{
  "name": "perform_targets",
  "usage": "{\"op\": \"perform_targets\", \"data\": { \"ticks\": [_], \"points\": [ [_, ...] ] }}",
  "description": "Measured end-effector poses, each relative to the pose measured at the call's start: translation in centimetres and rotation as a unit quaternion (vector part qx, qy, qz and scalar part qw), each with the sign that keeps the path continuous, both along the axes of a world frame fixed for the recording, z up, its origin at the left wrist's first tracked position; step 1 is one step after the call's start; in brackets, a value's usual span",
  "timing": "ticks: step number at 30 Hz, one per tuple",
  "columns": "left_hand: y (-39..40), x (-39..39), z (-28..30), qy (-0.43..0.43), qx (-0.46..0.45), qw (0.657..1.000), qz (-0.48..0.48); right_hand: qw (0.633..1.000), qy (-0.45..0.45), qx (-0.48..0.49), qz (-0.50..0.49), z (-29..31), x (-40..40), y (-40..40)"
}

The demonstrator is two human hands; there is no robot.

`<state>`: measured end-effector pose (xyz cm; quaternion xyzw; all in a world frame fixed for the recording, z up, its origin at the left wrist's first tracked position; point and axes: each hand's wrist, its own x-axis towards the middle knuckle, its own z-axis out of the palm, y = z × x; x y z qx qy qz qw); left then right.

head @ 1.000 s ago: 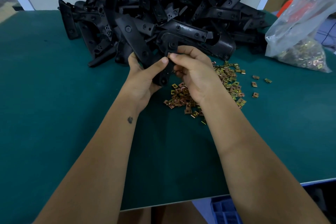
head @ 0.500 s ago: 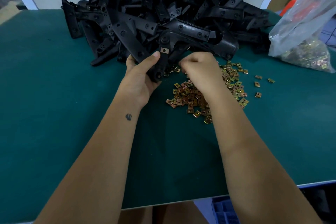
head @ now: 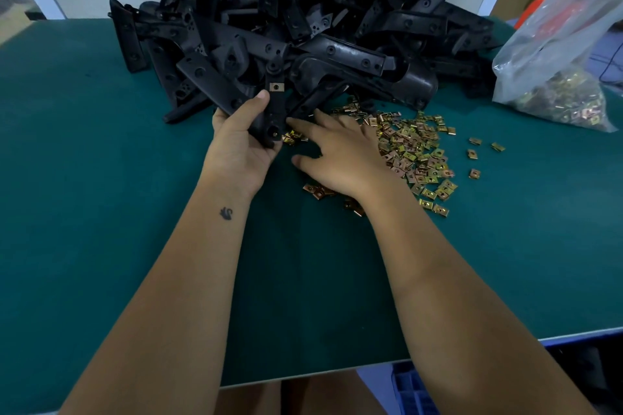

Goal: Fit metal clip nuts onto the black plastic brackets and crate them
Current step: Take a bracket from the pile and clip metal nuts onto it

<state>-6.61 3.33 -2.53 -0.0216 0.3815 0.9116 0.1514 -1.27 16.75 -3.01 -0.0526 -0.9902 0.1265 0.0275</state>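
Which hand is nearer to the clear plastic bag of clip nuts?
Right. The right hand lies on the loose nuts, toward the clear plastic bag; the left hand grips a black bracket farther away.

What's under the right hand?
The right hand lies spread, fingers straight, over the loose clip nuts on the green table. Nuts show at its edges and wrist; whatever lies beneath the palm is covered.

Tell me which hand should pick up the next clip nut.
Right. The right hand lies open over the loose clip nuts on the table, while the left hand grips the bracket, which already has one clip nut fitted.
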Motion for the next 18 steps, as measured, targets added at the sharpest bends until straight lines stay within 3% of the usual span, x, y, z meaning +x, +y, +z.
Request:
{"op": "perform_targets", "data": {
  "ticks": [4,8,14,16,18],
  "points": [
    [0.10,-0.02,-0.04,-0.002,-0.004,1.000,0.003,1.000,0.017,0.007,0.021,-0.07,-0.08,-0.20],
    [0.26,-0.05,0.04,-0.010,-0.006,1.000,0.011,0.995,0.101,-0.010,-0.012,0.32,0.03,-0.22],
    [0.39,0.16,0.17,-0.016,-0.003,1.000,0.017,0.990,0.135,-0.035,-0.032,0.56,0.09,-0.34],
    [0.48,0.19,0.24,-0.017,-0.002,1.000,0.019,0.981,0.169,-0.087,-0.046,0.61,-0.07,-0.35],
    [0.53,0.25,0.32,-0.024,0.001,1.000,0.020,0.954,0.198,-0.216,-0.066,0.87,-0.08,-0.43]
  ]
}}
